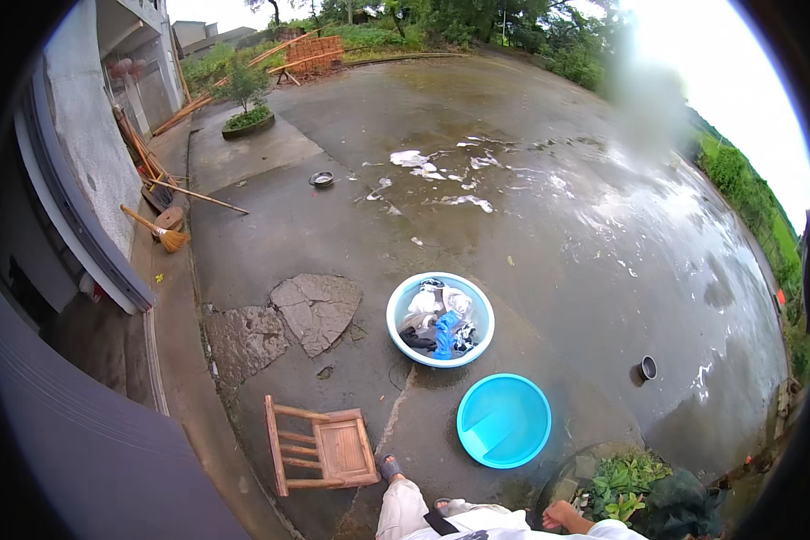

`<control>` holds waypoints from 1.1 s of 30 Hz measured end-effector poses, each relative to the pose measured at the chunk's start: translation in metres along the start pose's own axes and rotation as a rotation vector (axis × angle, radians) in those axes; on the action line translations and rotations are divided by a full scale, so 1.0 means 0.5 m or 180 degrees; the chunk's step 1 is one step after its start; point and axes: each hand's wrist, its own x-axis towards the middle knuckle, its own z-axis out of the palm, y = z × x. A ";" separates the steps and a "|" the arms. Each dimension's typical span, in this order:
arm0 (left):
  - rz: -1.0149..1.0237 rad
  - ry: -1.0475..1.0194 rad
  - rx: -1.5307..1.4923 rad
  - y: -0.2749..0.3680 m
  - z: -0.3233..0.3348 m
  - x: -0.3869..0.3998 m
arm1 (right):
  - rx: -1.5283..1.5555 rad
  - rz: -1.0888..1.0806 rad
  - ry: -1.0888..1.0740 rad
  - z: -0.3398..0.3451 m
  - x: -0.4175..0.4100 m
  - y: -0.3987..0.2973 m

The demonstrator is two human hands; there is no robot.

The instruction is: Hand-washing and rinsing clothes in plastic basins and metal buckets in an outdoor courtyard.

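Observation:
My right hand [560, 516] hangs beside my body at the bottom edge, its fingers loosely curled; no object shows in it, though the inside of the hand is hidden. My left hand is out of view. Nearest to the right hand is a turquoise plastic basin [513, 412] with a ribbed, washboard-like slope inside. Beyond it stands a pale blue basin [391, 332] of water with white, black and blue clothes [447, 332] soaking in it. A small wooden chair [345, 449] with a slatted back is by my sandalled foot [390, 467].
Wet concrete [540, 270] bears soap suds [410, 159]. A small metal bowl [321, 179] and a dark bowl [649, 368] lie out on it. A straw broom [169, 237] leans at the left wall, near a pole [202, 197]. Leafy plants [621, 482] border the right.

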 end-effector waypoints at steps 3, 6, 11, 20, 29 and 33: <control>-0.0135 -0.0101 0.0098 0.086 0.043 0.055 | 0.0014 0.0042 -0.0022 0.046 -0.010 -0.119; 0.0063 -0.0192 0.0382 0.188 0.050 0.103 | 0.0440 -0.0389 0.0041 0.099 -0.001 -0.222; 0.0404 -0.0034 -0.0320 0.337 0.100 0.196 | 0.0082 -0.0292 -0.0126 0.137 -0.006 -0.335; -0.0378 0.0147 0.0649 0.364 0.156 0.347 | 0.0061 -0.0166 0.0236 0.117 -0.026 -0.498; 0.0165 0.0349 0.1207 0.694 0.493 0.308 | 0.0301 -0.0694 0.0291 0.091 0.161 -0.808; 0.0218 0.0320 0.1903 0.805 0.599 0.345 | 0.0721 -0.1196 0.0582 0.079 0.153 -0.952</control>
